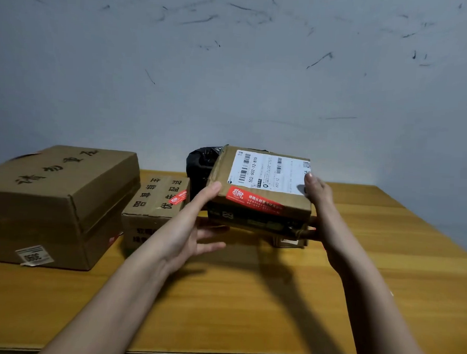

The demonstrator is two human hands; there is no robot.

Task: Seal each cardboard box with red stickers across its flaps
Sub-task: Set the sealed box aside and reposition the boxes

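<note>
Both hands, left hand (194,223) and right hand (316,194), are gripping the stickered small box (258,189); the middle box (155,208) is wearing a sticker, and the big box (55,202) at the bench's (247,299) left edge is showing red bits.

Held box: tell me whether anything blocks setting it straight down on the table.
Yes. The held box, between both hands, hangs over a small carton lying on the table directly beneath it.
</note>
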